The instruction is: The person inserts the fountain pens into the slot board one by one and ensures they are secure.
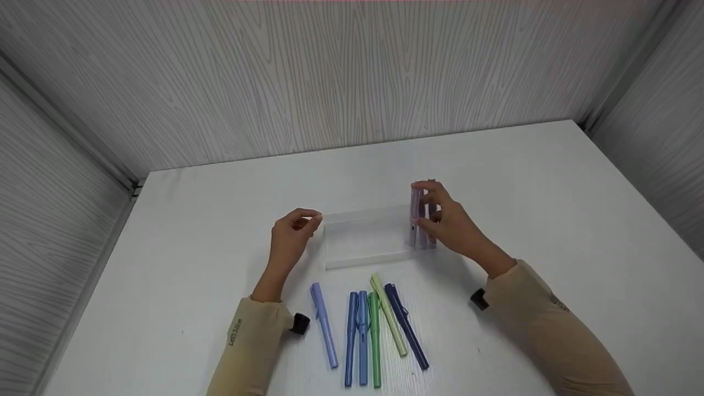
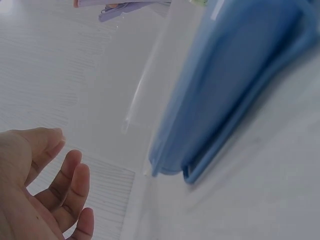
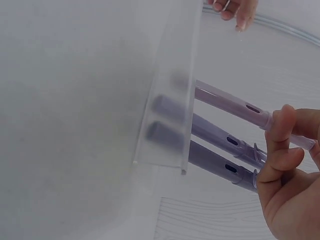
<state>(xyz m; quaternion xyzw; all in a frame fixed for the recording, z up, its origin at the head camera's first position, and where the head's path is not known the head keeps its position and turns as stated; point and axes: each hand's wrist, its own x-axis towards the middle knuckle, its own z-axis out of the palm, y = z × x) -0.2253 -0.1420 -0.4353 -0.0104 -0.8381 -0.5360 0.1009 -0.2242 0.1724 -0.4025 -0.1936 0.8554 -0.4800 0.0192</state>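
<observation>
My right hand [image 1: 448, 220] pinches a pale mauve pen [image 3: 230, 102] between thumb and fingers, at the right end of a shallow clear plastic box [image 1: 368, 259]. The pen's lower end is inside the box wall. Beside it, two darker purple pens, one lilac [image 3: 215, 130] and one greyish violet [image 3: 212, 161], lie parallel in the box, their ends blurred through the frosted wall. My left hand [image 1: 289, 234] is by the box's left back corner, its fingers loosely bent; in the left wrist view that hand [image 2: 55, 185] holds nothing.
In front of the box lie several capped pens on the white table [image 1: 181, 264]: periwinkle [image 1: 324, 327], two blues [image 1: 350, 341], green [image 1: 375, 341], yellow-green [image 1: 390, 319] and navy [image 1: 408, 330]. Grey wood-grain panels [image 1: 330, 77] stand behind and at the sides.
</observation>
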